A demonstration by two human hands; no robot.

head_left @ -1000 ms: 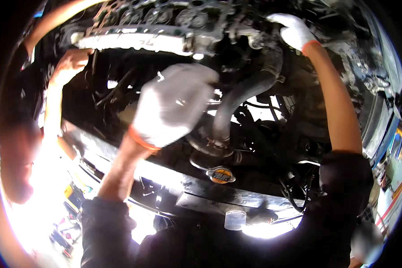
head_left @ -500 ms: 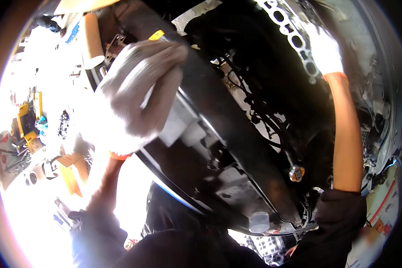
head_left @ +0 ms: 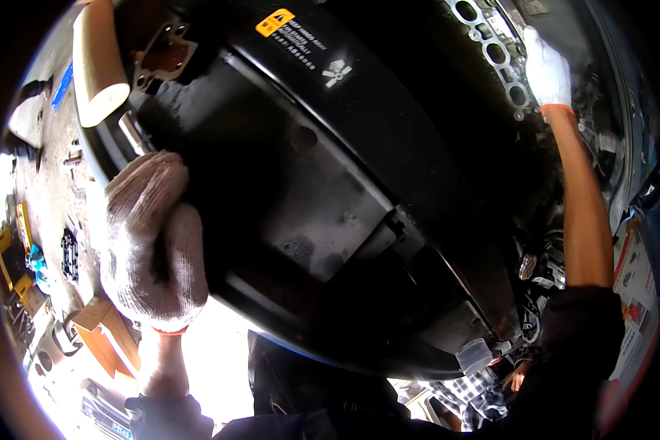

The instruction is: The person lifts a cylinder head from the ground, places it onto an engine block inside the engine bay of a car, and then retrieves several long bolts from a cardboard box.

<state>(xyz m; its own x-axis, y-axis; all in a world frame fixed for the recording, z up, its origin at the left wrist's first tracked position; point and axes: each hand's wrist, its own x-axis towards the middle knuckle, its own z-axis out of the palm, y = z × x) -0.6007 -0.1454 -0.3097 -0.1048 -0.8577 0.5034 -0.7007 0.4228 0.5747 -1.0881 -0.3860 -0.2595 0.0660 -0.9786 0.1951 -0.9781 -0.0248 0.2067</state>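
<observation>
Over the car front point(head_left: 359, 132), left hand point(head_left: 154, 242) curls by a metal tube point(head_left: 130, 132); well apart, right hand point(head_left: 548, 72) reaches beside a holed plate point(head_left: 504, 73); both grips unclear.

The left hand point(head_left: 154, 246) and right hand point(head_left: 548, 71) are covered by white knitted gloves point(head_left: 552, 86) edged with orange, the left one soiled; dark cloth sleeves point(head_left: 583, 330) are worn.

White-knit-gloved left hand point(head_left: 154, 242): fingertips curled out of sight, hold unclear. Short silver metal cylinder point(head_left: 130, 132): lower end hidden at left hand. White-gloved right hand point(head_left: 548, 70): fingertip contact too small to tell. Silver metal flange with oval holes point(head_left: 507, 75), pale tan cylindrical piece point(head_left: 99, 59): cut off by upper edge.
</observation>
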